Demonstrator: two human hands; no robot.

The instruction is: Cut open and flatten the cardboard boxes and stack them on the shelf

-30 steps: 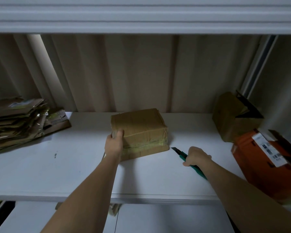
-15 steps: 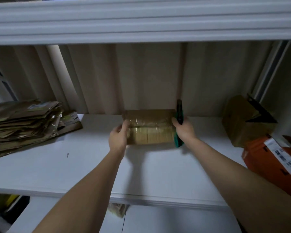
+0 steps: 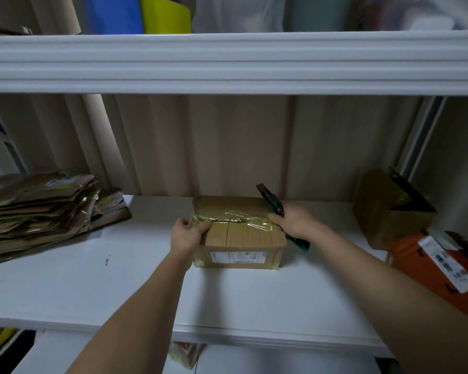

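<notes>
A taped brown cardboard box [image 3: 243,238] stands on the white shelf [image 3: 119,287] in the middle, with a white label on its near face and shiny tape across the top. My left hand [image 3: 185,234] grips the box's upper left corner. My right hand [image 3: 295,221] holds a green utility knife [image 3: 272,203] and rests against the box's right end; the blade end points up and away. A stack of flattened cardboard [image 3: 35,209] lies at the shelf's left end.
An opened brown box [image 3: 384,209] and an orange box [image 3: 438,265] with white labels sit at the right end. An upper shelf [image 3: 227,63] runs overhead, carrying blue and yellow items. Corrugated wall stands behind.
The box has been turned over on the shelf, its labelled face now toward me. My right hand came from the shelf to the box's right end with the knife.
</notes>
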